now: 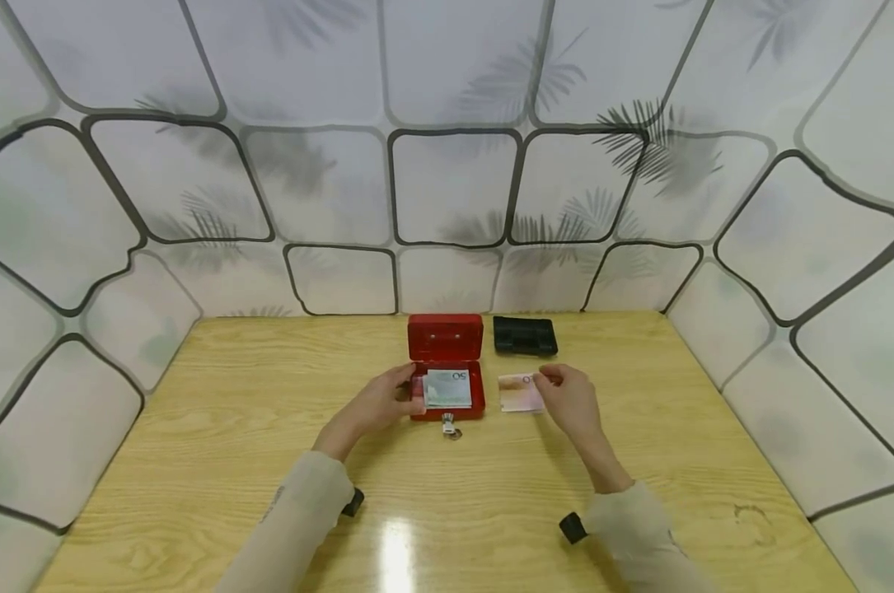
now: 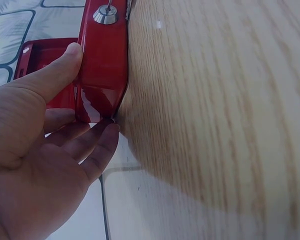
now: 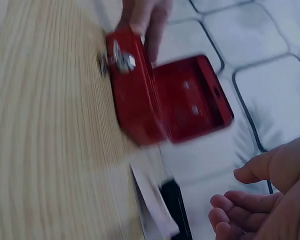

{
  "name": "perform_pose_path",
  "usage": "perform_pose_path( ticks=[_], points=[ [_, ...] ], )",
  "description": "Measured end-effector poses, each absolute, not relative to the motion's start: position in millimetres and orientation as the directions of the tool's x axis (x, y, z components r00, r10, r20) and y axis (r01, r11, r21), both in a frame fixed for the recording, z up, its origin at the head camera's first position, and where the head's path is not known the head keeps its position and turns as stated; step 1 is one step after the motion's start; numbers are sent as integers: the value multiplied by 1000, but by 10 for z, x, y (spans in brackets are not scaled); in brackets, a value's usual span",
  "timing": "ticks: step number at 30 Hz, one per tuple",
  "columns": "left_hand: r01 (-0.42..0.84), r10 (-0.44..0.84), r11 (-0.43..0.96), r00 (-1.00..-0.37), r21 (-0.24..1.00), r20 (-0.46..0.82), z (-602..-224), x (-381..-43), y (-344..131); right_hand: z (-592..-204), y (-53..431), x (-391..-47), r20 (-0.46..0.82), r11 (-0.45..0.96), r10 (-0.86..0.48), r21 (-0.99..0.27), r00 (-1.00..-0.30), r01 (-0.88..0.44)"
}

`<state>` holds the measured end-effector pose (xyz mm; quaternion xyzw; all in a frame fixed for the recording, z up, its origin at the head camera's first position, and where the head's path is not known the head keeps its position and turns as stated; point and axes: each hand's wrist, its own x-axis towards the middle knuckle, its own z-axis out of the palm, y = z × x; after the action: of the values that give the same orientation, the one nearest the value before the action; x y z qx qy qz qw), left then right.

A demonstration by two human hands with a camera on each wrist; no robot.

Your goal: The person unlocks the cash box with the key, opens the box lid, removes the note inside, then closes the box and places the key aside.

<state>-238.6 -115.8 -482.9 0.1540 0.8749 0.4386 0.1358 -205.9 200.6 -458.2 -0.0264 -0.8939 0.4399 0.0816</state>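
Observation:
A small red cash box [image 1: 479,397] stands on the table with its lid [image 1: 445,338] raised. Greenish banknotes [image 1: 448,389] marked 50 lie in it, and a pinkish strip of notes [image 1: 418,387] shows at their left. My left hand [image 1: 380,399] grips the box's left front corner, thumb at the front rim and fingers round the side. Keys [image 1: 448,425] hang at the front lock. To the right of the box lies a pinkish banknote [image 1: 517,395]. My right hand [image 1: 573,403] overlaps its right end in the head view; in the right wrist view the relaxed fingers [image 3: 245,217] hold nothing.
Behind the pinkish banknote sits a flat black plastic tray [image 1: 525,336], near the back edge of the wooden table [image 1: 269,461]. Patterned cloth walls [image 1: 454,189] enclose the back and both sides.

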Motion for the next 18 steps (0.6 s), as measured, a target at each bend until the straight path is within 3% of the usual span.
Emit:
perform_pose_path(
  ticks=[8, 13, 18],
  points=[
    [142, 390, 551, -915, 822, -103, -4856, -2405, -1170, -4598, 1238, -2148, 69, 539, 41, -841, -997, -36],
    [142, 396, 540, -913, 829, -101, -4872, -2408, -1171, -4648, 1028, -2185, 17, 605, 1, -796, -1000, -13],
    [154, 397, 538, -913, 829, -89, -4874, -2408, -1173, -4672, 947, -2177, 50, 654, -23, -755, -999, -52]
  ],
)
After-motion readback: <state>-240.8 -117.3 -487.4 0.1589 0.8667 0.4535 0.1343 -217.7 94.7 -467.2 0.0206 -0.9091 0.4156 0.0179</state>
